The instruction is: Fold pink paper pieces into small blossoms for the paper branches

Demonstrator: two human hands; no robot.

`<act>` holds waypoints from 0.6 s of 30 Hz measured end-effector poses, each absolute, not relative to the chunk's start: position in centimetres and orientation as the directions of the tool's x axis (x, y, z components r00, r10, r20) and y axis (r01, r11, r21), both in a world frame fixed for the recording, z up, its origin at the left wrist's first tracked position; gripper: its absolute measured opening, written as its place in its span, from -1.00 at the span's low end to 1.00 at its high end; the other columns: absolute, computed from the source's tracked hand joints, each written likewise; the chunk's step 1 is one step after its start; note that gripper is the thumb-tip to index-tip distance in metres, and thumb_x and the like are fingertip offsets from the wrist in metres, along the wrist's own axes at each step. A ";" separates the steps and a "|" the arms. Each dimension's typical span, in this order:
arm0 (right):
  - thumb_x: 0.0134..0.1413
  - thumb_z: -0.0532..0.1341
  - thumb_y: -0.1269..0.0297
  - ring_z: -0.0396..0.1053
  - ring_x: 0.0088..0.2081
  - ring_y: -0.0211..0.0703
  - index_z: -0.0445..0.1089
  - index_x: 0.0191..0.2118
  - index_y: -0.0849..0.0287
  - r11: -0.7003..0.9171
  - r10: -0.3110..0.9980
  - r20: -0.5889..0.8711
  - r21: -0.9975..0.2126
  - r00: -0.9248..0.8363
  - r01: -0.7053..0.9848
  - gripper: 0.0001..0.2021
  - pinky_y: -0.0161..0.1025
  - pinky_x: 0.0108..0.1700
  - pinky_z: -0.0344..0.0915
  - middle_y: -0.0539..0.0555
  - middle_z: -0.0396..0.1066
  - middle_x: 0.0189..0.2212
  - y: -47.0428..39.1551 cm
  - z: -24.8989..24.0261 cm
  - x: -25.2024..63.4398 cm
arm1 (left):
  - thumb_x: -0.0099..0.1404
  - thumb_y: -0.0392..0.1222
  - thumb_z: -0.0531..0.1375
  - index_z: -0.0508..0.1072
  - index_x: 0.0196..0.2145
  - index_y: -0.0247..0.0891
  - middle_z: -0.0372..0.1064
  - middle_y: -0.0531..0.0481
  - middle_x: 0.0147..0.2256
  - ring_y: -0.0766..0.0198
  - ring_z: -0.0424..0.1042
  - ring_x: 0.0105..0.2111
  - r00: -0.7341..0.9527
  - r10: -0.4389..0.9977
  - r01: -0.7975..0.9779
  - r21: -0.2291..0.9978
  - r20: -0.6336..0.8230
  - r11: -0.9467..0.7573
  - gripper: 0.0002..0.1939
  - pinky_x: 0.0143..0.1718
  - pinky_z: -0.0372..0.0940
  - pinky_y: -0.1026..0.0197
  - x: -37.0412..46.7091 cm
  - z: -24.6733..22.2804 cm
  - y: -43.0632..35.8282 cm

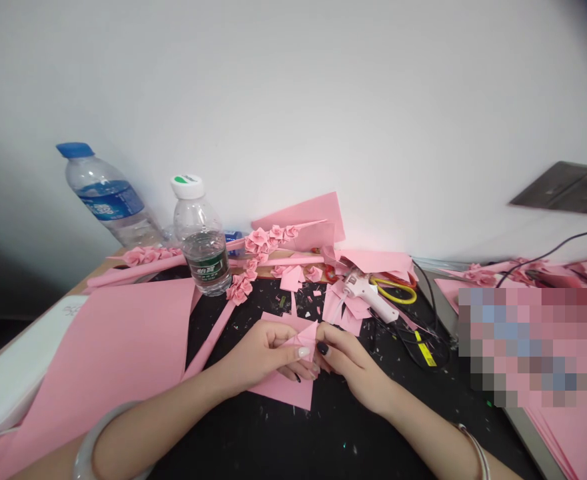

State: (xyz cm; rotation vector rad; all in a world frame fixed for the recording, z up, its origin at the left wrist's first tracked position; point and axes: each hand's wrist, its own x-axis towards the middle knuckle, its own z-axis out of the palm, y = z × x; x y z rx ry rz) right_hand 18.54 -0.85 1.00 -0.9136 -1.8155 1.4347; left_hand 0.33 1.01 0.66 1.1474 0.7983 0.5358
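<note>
The folded paper [308, 335] is positioned at center, above a pink sheet [293, 395] on the black mat [273, 447]. The left hand [270, 352] is closed, thumb and fingers gripping it; the right hand [349, 357] pinches its right edge with curled fingers. Glue gun [370, 297]: beyond the hands, right. White-capped bottle [202, 237]: far left, upright.

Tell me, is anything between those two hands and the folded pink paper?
Nothing visible: the left hand pinches the folded pink paper, and the right hand is at its edge. The flat pink sheet lies beneath, not between.
</note>
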 end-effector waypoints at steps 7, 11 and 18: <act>0.21 -0.03 0.21 0.14 -0.52 -0.32 0.20 -0.42 0.22 0.143 0.851 0.021 -0.971 -0.525 0.193 -0.76 -0.35 -0.45 0.10 -0.05 0.20 -0.56 -0.9 0.8 18.2 | 0.11 -0.11 0.20 0.44 -0.44 -0.38 0.51 -0.13 -0.41 0.15 0.50 -0.40 0.630 0.727 0.026 0.942 -0.274 0.333 -0.77 -0.39 0.35 0.22 0.5 0.5 0.9; 0.21 -0.04 0.17 0.12 -0.53 -0.33 0.21 -0.41 0.22 0.134 0.846 0.024 -0.977 -0.533 0.168 -0.73 -0.35 -0.47 0.09 -0.05 0.19 -0.57 -1.0 0.9 18.1 | 0.11 -0.11 0.20 0.44 -0.44 -0.38 0.51 -0.12 -0.42 0.16 0.50 -0.40 0.634 0.721 0.025 0.940 -0.279 0.341 -0.77 -0.39 0.35 0.22 0.5 0.5 0.8; 0.18 0.00 0.15 0.08 -0.53 -0.33 0.20 -0.43 0.22 0.112 0.852 0.011 -0.980 -0.523 0.162 -0.74 -0.35 -0.48 0.07 -0.06 0.15 -0.58 -1.0 0.7 18.2 | 0.12 -0.09 0.19 0.44 -0.43 -0.37 0.51 -0.12 -0.42 0.14 0.50 -0.38 0.646 0.708 0.031 0.936 -0.287 0.351 -0.76 -0.37 0.35 0.20 0.4 0.5 0.8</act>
